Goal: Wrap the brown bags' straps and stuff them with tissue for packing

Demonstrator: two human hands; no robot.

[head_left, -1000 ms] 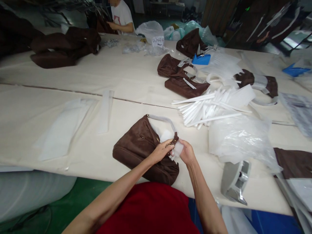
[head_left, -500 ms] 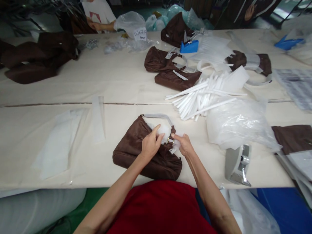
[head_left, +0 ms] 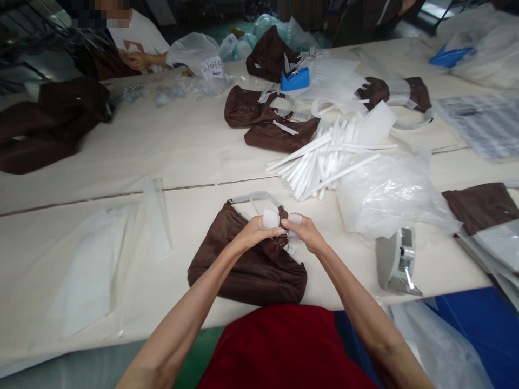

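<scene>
A brown suede handbag (head_left: 243, 270) lies on the cream-covered table (head_left: 101, 156) right in front of me. Its pale wrapped strap (head_left: 253, 197) arcs over the top. My left hand (head_left: 255, 233) and my right hand (head_left: 304, 233) pinch together at the strap's brown tab and buckle, which they mostly hide. A white foam sheet (head_left: 271, 219) sticks out between my fingers, wrapped around that spot. Both hands rest just above the bag's body.
Behind the bag lie a heap of white plastic rods (head_left: 320, 162) and a clear plastic sheet (head_left: 385, 200). A grey tape dispenser (head_left: 397, 262) stands to the right. Further brown handbags (head_left: 271, 121) and a blue dispenser (head_left: 294, 80) sit beyond. A co-worker (head_left: 138, 40) stands at the far left.
My hands have closed in on the strap tab, now covering the buckle, with the white foam gathered around it. The whole scene has shifted left and down as my head moved.
</scene>
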